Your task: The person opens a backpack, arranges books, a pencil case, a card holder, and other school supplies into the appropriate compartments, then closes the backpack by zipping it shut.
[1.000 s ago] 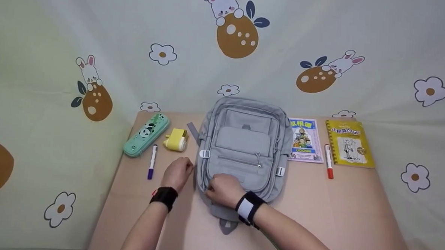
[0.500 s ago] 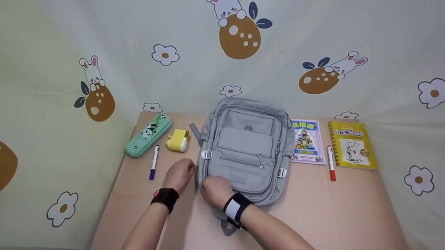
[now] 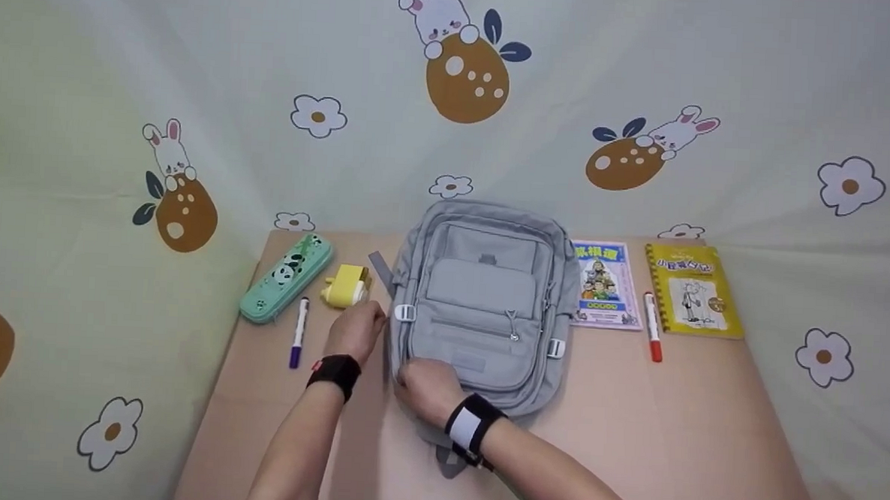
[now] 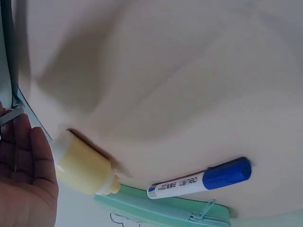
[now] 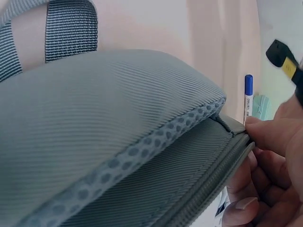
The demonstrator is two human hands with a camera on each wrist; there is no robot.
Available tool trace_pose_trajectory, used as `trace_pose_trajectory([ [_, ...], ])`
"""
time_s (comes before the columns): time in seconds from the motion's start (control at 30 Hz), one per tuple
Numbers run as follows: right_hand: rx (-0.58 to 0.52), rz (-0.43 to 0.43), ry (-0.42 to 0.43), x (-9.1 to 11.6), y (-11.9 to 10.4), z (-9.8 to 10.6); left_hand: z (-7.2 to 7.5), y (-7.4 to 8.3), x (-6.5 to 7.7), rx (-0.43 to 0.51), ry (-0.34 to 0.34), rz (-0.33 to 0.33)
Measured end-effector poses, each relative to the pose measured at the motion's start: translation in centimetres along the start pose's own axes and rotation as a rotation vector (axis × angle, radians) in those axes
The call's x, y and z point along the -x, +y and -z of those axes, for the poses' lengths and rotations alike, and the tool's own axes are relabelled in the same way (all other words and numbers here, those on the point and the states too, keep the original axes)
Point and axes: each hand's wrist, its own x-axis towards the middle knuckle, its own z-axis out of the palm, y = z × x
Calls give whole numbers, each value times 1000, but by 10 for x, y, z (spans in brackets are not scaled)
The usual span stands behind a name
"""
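A grey backpack [image 3: 485,285] lies front up in the middle of the table. At its left side, just below the white buckle [image 3: 405,313], my left hand [image 3: 355,332] pinches a thin grey strip, seemingly a zipper pull [image 4: 12,115]; the thumb is mostly hidden. My right hand [image 3: 431,388] grips the bag's lower left corner. In the right wrist view its thumb and fingers pinch the fabric edge beside a zipper track [image 5: 208,189], and the padded back panel [image 5: 109,113] shows there. Close beyond the left hand stands a yellow pencil sharpener-like object [image 3: 347,285].
Left of the bag lie a green panda pencil case [image 3: 287,277] and a marker with a blue-purple cap [image 3: 299,334]. To the right are a purple-edged book [image 3: 608,287], a red-capped marker [image 3: 653,327] and a yellow notebook [image 3: 695,291]. A printed curtain [image 3: 377,74] surrounds the table [image 3: 632,438].
My right hand has shifted left from the bag's lower front to its lower left corner. The left hand has moved slightly up along the bag's side.
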Motion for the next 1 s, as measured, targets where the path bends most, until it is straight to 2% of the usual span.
trace_pose_trajectory([
  [0.33,0,17,15,5,-3,1,-8,6,-25,56,11,147],
  [0.5,-13,-8,-2,5,0,1,-13,11,-34,76,-12,182],
  [0.7,-14,-3,-3,7,0,-2,-7,12,-29,100,-68,189],
  [0.83,-21,-5,-1,7,0,-4,-2,12,-20,74,-72,134],
  [0.93,-36,-11,-5,7,1,-4,3,11,-9,44,-17,25],
  [1.0,-47,-20,-4,7,2,-3,7,10,1,27,26,-84],
])
